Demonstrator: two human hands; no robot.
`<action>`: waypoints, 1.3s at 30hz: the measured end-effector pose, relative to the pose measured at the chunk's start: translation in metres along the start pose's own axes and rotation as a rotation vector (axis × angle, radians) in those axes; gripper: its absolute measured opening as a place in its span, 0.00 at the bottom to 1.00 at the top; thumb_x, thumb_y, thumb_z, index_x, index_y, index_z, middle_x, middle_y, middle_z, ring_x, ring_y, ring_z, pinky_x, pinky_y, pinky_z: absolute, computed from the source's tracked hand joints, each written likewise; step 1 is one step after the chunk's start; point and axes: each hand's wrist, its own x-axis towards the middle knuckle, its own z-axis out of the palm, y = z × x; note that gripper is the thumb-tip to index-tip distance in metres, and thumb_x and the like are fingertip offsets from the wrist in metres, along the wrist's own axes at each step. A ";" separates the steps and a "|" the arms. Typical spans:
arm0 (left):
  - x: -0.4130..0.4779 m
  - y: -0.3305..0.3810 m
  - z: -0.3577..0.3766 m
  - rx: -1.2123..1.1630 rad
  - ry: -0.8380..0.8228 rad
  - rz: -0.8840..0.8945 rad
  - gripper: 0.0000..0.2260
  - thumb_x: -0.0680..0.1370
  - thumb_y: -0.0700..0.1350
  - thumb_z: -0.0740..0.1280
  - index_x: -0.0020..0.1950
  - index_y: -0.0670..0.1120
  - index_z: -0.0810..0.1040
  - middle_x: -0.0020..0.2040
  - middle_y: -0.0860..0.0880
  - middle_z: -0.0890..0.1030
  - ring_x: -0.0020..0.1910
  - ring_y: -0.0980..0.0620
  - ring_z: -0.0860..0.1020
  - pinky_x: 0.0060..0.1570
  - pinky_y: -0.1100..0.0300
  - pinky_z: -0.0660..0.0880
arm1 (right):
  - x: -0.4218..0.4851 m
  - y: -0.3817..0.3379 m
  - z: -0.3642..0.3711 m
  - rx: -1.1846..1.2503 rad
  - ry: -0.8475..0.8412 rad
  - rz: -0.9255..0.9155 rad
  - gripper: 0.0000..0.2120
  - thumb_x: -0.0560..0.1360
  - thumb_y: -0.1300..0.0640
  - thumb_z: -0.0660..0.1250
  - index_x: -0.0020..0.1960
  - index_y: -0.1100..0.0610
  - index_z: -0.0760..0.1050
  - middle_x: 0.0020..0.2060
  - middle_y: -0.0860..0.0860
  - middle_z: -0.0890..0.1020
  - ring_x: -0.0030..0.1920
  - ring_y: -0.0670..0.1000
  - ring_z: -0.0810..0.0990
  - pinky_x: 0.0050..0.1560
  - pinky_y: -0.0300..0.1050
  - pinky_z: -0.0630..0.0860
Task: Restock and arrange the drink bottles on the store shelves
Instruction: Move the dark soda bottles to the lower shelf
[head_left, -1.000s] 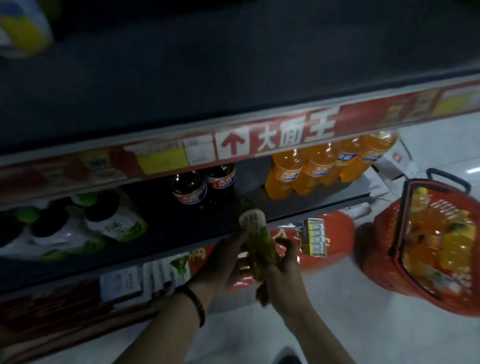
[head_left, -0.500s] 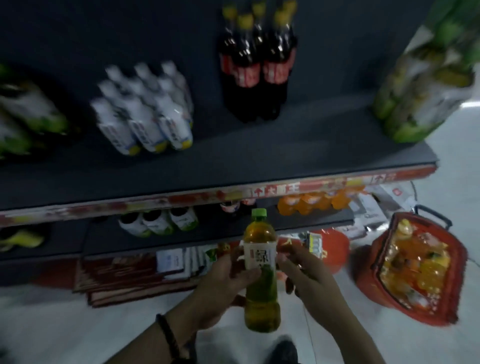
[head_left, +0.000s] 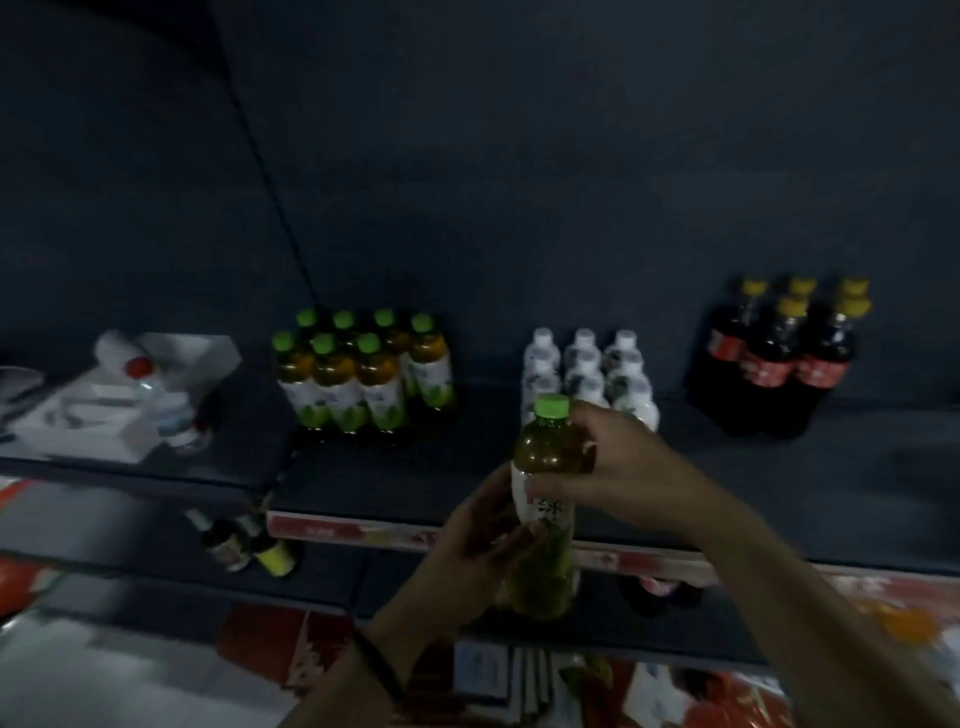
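A shop aisle: the drinks section of a small store.

Tiered dark metal shelving (head_left: 779, 467) stands against a dark back panel (head_left: 519, 156), and its front edge carries a red printed price strip (head_left: 353, 530). The stock stands in neat blocks by kind: green-capped tea bottles (head_left: 363, 379), small white bottles (head_left: 587, 369) beside them, and dark soda bottles (head_left: 779, 358) with yellow caps and red labels further right. A lower shelf (head_left: 156, 551) holds more small bottles (head_left: 244, 545), and red promotional panels (head_left: 727, 696) run along the base.
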 end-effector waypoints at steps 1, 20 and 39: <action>0.002 0.001 -0.019 0.013 0.009 0.020 0.25 0.83 0.39 0.66 0.79 0.52 0.68 0.73 0.54 0.79 0.73 0.53 0.76 0.71 0.56 0.75 | 0.013 -0.013 0.010 -0.010 -0.001 -0.008 0.18 0.70 0.44 0.82 0.56 0.42 0.80 0.49 0.35 0.86 0.51 0.35 0.84 0.50 0.31 0.80; 0.075 -0.057 -0.168 0.405 0.177 -0.259 0.33 0.82 0.49 0.71 0.82 0.59 0.59 0.76 0.48 0.69 0.69 0.51 0.73 0.67 0.48 0.76 | 0.215 -0.015 0.112 -0.366 0.069 0.001 0.38 0.69 0.44 0.79 0.72 0.55 0.67 0.63 0.54 0.81 0.62 0.59 0.81 0.58 0.54 0.80; 0.116 -0.073 -0.148 0.637 0.190 -0.059 0.48 0.74 0.58 0.70 0.86 0.53 0.44 0.86 0.52 0.50 0.84 0.48 0.52 0.82 0.43 0.58 | 0.214 0.000 0.136 -0.203 0.301 -0.021 0.30 0.72 0.46 0.78 0.66 0.51 0.67 0.61 0.54 0.80 0.59 0.58 0.81 0.55 0.58 0.81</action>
